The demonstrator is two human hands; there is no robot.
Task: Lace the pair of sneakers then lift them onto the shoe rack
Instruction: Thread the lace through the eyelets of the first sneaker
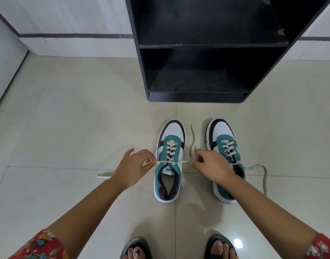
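Two teal, white and black sneakers stand side by side on the floor, toes toward the rack. My left hand pinches the left end of the cream lace of the left sneaker, pulled taut sideways from the top eyelets. My right hand pinches the right end of that lace; its loose tail trails on the floor between the shoes. The right sneaker, partly hidden under my right wrist, is laced, with a loose lace end lying to its right. The black shoe rack stands just beyond, its shelves bare.
Pale floor tiles stretch to the left and around the shoes. A white wall with a dark stripe runs behind. My two feet in black sandals show at the bottom edge. A small white object lies left of my left wrist.
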